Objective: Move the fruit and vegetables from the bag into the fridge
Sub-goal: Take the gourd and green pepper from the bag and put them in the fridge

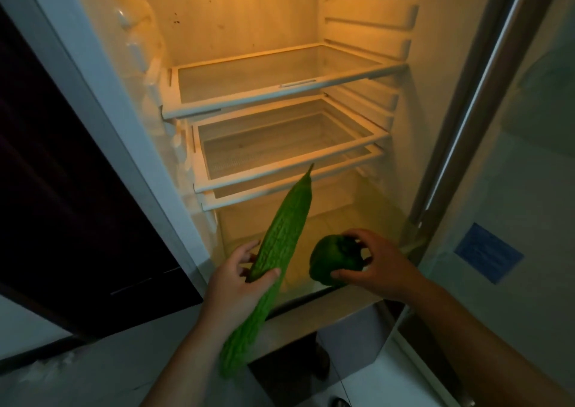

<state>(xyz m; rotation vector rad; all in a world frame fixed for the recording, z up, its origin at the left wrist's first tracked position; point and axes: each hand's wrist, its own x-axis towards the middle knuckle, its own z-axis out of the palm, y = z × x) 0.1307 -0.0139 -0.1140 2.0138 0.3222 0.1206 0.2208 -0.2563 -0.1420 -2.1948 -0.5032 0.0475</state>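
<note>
Wraps left fingers (249, 251) and thumb round the middle of a bitter gourd (283, 232), thumb across its bumpy near face, fingers behind. Holds it slanted in the left hand (236, 282) at the mouth of the open fridge (249, 17), pointed tip up in line with the front rim of the middle shelf (249, 182), blunt end down over the forearm. Cups a green bell pepper (333, 260) in the right hand (376, 266), thumb under its near side, other fingers spread over the top. Holds the pepper low at the front of the bottom compartment (342, 216), just above its front lip; cannot tell whether touching the floor there. Higher up, a glass top shelf (264, 103) in amber light. To the right, the fridge door (529, 157) with a blue sticker (488, 252); to the left, a dark cabinet (62, 188)
</note>
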